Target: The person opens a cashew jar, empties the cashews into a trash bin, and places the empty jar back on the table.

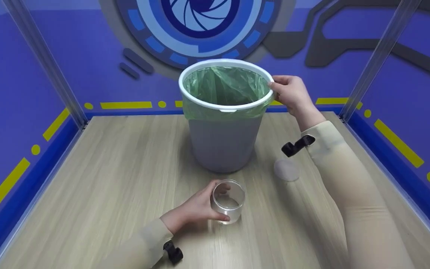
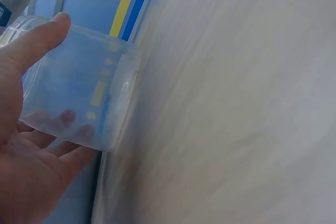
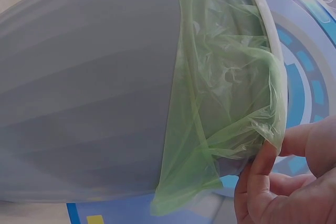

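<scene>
A grey trash bin [image 1: 222,142] with a white rim stands upright on the table, lined with a green plastic bag [image 1: 215,84] folded over its edge. My right hand [image 1: 293,91] pinches the bin's rim at its right side. In the right wrist view, the fingers [image 3: 262,169] curl at the rim beside the bag's folded edge. In front of the bin, my left hand [image 1: 200,203] grips a clear plastic jar [image 1: 228,203] round its side, mouth up. The left wrist view shows the thumb on one side of the jar and fingers on the other, its base close to the tabletop.
A round translucent disc [image 1: 286,170] lies on the table [image 1: 133,160] right of the bin, under the right forearm. Blue printed panels [image 1: 84,56] wall the table at the back and both sides, with clear posts [image 1: 381,52] at the corners.
</scene>
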`<state>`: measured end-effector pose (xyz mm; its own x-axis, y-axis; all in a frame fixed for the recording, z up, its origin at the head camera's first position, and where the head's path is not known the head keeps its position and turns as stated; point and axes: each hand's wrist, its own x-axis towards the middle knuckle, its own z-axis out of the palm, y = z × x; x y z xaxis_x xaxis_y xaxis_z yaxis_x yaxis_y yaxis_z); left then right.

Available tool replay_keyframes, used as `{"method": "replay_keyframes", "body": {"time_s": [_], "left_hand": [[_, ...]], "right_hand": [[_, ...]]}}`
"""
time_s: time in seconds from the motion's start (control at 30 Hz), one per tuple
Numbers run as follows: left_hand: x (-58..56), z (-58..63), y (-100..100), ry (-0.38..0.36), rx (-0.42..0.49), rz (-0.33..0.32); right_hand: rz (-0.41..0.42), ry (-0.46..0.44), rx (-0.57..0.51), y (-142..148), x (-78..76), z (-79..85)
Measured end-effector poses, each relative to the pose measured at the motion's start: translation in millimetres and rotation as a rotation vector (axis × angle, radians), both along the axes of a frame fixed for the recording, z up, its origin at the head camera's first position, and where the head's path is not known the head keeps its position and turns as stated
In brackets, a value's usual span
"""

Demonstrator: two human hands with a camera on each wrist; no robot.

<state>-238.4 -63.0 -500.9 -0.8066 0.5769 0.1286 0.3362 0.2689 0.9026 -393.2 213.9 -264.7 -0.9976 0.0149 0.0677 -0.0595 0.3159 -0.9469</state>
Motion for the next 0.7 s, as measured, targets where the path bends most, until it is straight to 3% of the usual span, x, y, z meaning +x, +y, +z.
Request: {"method": "replay_keyframes", "body": {"time_s": [0.37, 0.7], "left_hand": [[-1.8, -0.5, -0.2, -0.047, 0.01, -0.012], [-6.0, 0.5, -6.2, -0.027, -0.083, -0.018]], "right_hand": [[-0.002, 0.002, -0.009, 0.3, -1.2, -0.2], [0.016, 0.009, -0.013, 3.0, 0.0, -5.5]]}}
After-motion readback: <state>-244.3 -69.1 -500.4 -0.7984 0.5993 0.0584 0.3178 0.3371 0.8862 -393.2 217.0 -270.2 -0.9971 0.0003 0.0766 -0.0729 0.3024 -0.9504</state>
